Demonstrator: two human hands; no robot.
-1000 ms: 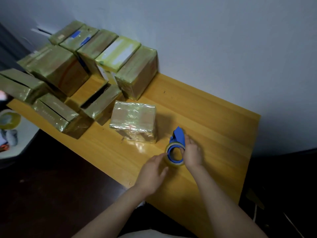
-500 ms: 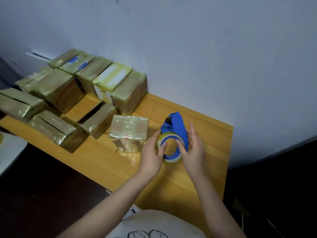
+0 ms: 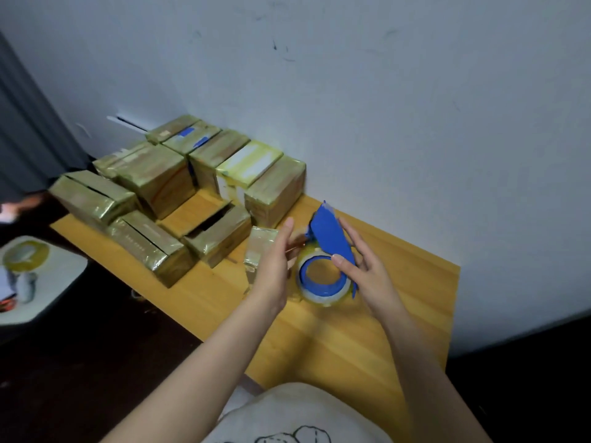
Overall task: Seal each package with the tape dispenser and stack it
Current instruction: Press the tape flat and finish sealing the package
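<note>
Gripping the tape dispenser point(image 3: 327, 233), right hand point(image 3: 367, 271) faces flat left hand point(image 3: 273, 266).

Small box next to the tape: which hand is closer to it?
Left. The left hand is just in front of the small box, covering part of it. The right hand holds the dispenser farther right.

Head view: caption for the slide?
Right hand holds blue tape dispenser, left hand beside it; small package and taped boxes beyond.
</note>
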